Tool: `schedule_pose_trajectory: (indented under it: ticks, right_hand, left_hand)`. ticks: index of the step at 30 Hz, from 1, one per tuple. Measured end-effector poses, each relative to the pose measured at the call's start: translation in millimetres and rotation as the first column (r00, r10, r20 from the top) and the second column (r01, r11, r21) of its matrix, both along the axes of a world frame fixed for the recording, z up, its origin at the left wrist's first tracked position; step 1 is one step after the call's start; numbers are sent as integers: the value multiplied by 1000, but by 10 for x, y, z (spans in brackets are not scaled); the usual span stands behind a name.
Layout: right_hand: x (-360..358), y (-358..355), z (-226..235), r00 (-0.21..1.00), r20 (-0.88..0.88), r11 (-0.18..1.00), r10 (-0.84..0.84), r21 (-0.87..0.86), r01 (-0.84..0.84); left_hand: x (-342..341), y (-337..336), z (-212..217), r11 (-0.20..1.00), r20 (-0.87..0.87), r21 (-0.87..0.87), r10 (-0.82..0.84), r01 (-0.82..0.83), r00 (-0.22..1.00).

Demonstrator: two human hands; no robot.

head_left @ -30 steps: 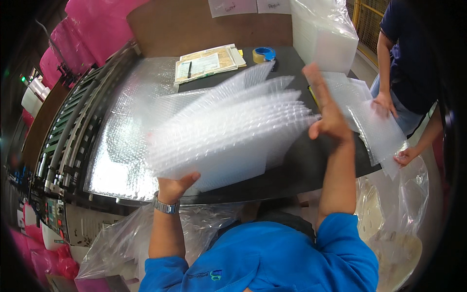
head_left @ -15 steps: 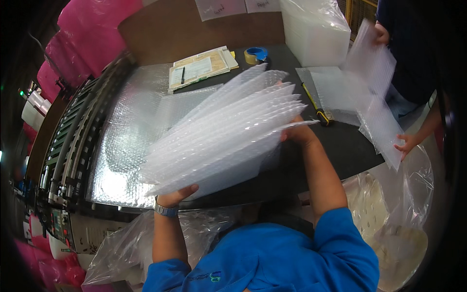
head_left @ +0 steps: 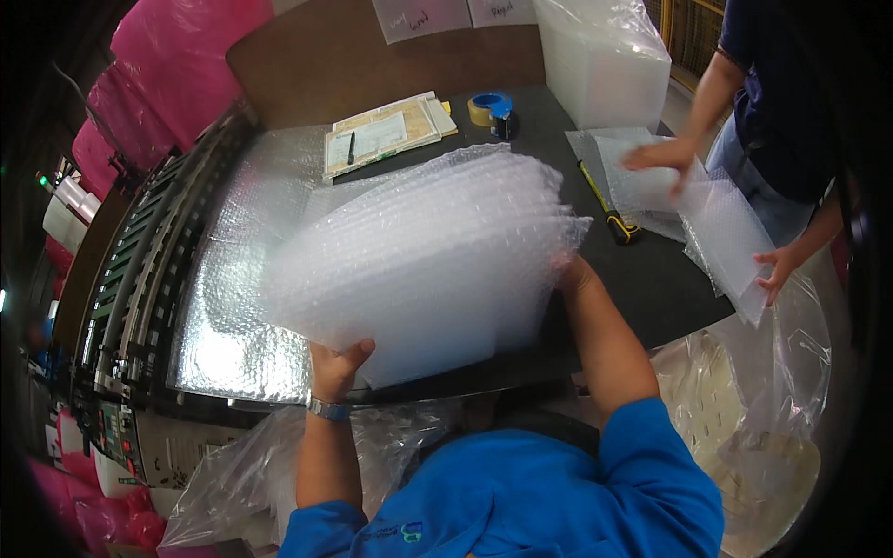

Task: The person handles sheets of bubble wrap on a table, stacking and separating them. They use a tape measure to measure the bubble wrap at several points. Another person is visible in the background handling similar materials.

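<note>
Holding a fanned stack of bubble-wrap sheets (head_left: 428, 265) tilted above the near counter (head_left: 651, 279), left hand (head_left: 337, 365) pinching its near edge, right hand (head_left: 572, 274) closed behind its right edge; gathered already, not yet squared or laid down, judging by the spread edges.

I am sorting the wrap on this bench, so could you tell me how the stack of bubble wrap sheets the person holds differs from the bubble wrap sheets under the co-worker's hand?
The stack of bubble wrap sheets is thick, many-layered and lifted off the table, gripped by the left hand and right hand. The co-worker's sheets are few, smaller, and lie flat on the black table under a co-worker's hand. Both are clear bubble wrap.
</note>
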State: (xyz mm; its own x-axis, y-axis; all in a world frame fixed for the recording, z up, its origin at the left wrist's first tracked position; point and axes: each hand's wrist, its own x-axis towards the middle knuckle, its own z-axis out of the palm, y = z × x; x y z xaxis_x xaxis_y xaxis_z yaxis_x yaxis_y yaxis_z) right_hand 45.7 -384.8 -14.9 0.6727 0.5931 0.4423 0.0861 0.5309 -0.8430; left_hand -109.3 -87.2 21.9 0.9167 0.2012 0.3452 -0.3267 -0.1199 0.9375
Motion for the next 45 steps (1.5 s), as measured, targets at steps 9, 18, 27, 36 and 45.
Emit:
schedule_pose_trajectory:
  ticks: [9,18,27,36,45]
  right_hand:
    - [-393,1,447,962,87,923,-259,-272,273]
    - [-316,-93,439,976,47,948,-215,-228,220]
    - [-293,197,694,951,157,907,-267,-294,303]
    - [268,489,395,943,58,879,-327,-347,326]
    - [204,559,-40,966,194,722,-168,-644,255]
  left_hand:
    - [88,-16,-42,1000,-4,13,-4,4,1000]
    - [130,361,-366,919,-131,358,-123,162,984]
    - [156,22,-182,1000,-96,14,-10,11,995]
    - [-34,400,209,791,-62,-565,244,-236,968]
    - [-421,732,177,667,-57,-556,564,-496,824]
